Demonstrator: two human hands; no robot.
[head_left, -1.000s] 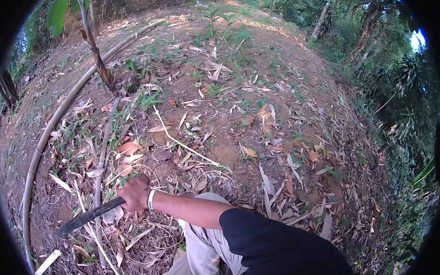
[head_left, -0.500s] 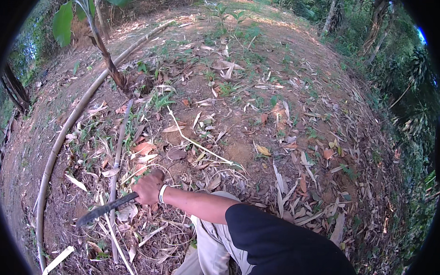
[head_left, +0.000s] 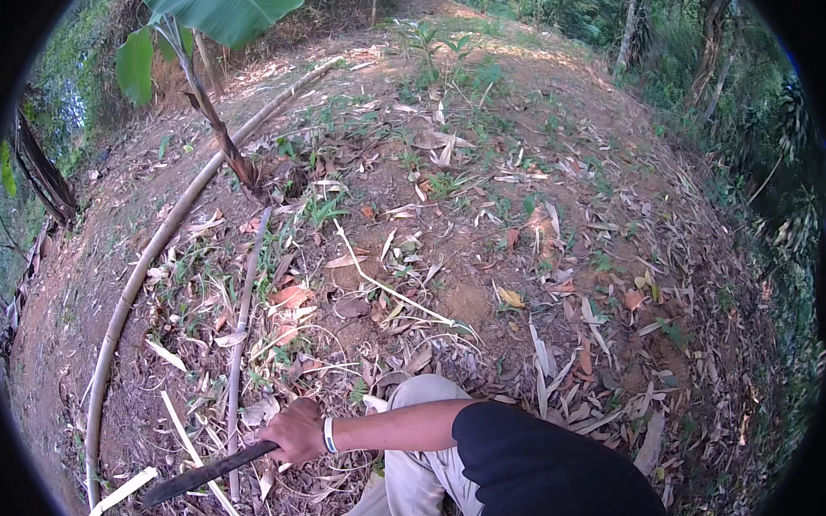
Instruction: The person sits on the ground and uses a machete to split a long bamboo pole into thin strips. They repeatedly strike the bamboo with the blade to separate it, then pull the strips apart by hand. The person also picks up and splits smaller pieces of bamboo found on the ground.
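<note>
My right hand [head_left: 293,430], with a white band at the wrist, is wrapped round the near end of a dark machete [head_left: 203,475]. The blade points to the lower left, low over the ground. It crosses in front of a long pale split strip [head_left: 191,449]. Close to its tip, a second, wider pale strip [head_left: 123,493] reaches in from the lower edge. Beside the hand, a thin grey-brown stick [head_left: 240,343] lies lengthwise among dry leaves. My left hand is out of view.
A long bamboo pole [head_left: 149,262] curves along the left side. Near it stands a young banana plant [head_left: 219,128]. A bent pale strip [head_left: 389,289] lies on leaf-strewn soil ahead. Trees [head_left: 706,64] line the right edge. My bent leg [head_left: 415,467] is below.
My right hand has come down and nearer my body with the machete still in it. The view has shifted a little, showing more of the banana leaf.
</note>
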